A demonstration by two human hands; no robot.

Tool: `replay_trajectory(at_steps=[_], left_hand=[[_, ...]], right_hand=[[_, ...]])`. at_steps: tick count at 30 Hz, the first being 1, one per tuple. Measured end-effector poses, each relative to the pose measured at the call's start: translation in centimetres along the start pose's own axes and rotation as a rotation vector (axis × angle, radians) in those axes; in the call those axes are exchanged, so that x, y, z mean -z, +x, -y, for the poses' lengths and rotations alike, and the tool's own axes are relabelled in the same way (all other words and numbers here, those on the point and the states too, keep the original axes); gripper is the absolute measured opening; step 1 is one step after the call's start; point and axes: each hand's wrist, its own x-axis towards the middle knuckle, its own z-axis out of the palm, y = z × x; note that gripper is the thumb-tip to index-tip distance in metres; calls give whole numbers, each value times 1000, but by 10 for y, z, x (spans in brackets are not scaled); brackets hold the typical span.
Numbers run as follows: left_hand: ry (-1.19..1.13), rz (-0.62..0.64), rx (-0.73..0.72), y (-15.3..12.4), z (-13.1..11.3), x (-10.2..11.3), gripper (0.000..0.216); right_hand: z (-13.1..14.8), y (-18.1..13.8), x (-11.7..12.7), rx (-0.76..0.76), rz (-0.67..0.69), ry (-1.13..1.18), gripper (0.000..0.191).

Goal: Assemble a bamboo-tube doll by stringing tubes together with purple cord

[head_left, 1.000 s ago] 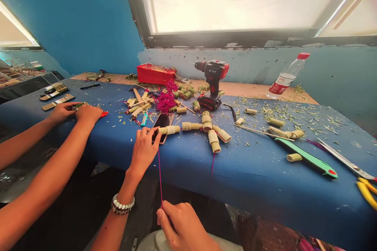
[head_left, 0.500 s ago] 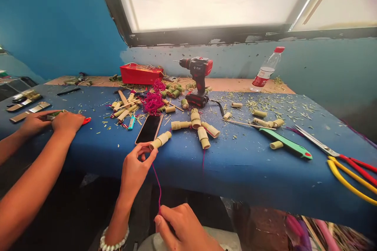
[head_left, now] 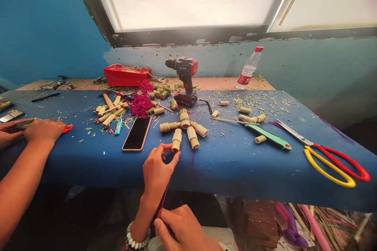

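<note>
My left hand (head_left: 159, 168), with a beaded bracelet (head_left: 134, 241) on its wrist, pinches the lower end of a pale bamboo tube (head_left: 176, 140) at the table's front edge. The tube stands nearly upright and joins a cluster of cut bamboo tubes (head_left: 185, 119). My right hand (head_left: 184, 229), low near my lap, pinches a magenta string (head_left: 163, 200) that rises towards my left hand. A co-worker's hands (head_left: 44, 131) rest at the far left, on a small green piece.
The blue table holds a phone (head_left: 137, 133), a lighter (head_left: 118, 126), a tangle of magenta string (head_left: 141, 106), a cordless drill (head_left: 184, 80), a red box (head_left: 125, 75), a green-handled tool (head_left: 268, 137), red-and-yellow scissors (head_left: 332, 164), and scattered shavings. A plastic bottle (head_left: 249, 68) stands behind.
My left hand has moved right, away from the phone, and the bamboo tube has swung from tilted to nearly upright. The whole scene has shifted left in view.
</note>
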Motion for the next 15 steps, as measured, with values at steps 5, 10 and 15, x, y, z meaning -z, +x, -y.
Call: replay_trajectory(at_steps=[5,10,15], left_hand=[[82,-4,-101,5,3,1,19],[63,44,-195,9,9,4,7],[73,45,-218,10,11,6,10]], right_hand=[[-5,1,-1,-34,21,-17,21],[-5,5,-3,-24,50,-36,24],[-7,9,-3,2,39,-49,25]])
